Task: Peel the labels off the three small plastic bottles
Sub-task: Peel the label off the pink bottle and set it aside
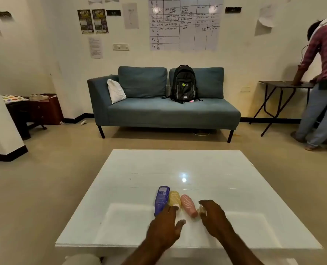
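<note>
Nearest, the left hand and right hand hover empty with fingers spread over the white table. At their twelve o'clock lie blue bottle, yellow bottle and pink bottle side by side, perhaps touching.

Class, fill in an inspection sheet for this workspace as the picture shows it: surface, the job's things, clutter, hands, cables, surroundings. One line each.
Surface: white glossy table, a lamp glare on it.
Job's things: blue bottle, yellow bottle and pink bottle lie side by side near the front edge; blue one carries print.
Clutter: a small pale scrap beside the pink bottle; too blurred to name.
Hands: left hand open, fingertips at the blue bottle; right hand open, by the scrap.
Cables: nothing seen.
Surroundings: blue sofa with black backpack; another person leaning on a folding table.
</note>
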